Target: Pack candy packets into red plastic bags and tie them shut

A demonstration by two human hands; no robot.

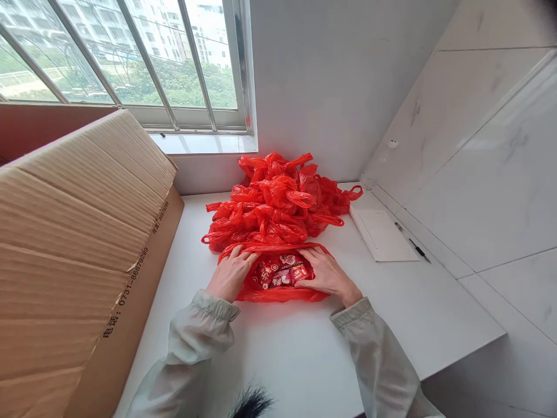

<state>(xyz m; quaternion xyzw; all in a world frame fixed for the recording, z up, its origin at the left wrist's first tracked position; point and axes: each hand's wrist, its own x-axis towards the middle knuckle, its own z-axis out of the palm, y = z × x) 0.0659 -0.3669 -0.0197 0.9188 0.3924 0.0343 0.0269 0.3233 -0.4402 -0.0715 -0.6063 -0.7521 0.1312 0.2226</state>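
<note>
A red plastic bag [282, 296] lies with its mouth wide apart on the white table. Inside it are several small red packets [285, 274] with white and gold printing. My left hand [232, 271] grips the left side of the bag, its fingers curled over the rim. On the opposite side my right hand [328, 273] holds the bag, thumb and fingers reaching over the rim beside the packets. Parts of the bag under both palms are hidden.
Behind the bag rises a heap of tied red plastic bags [270, 203]. To the left stands a large cardboard box [78, 232]. A white notepad [383, 235] and a black pen [413, 242] lie at the right, near the tiled wall. A barred window [130, 64] is at the back.
</note>
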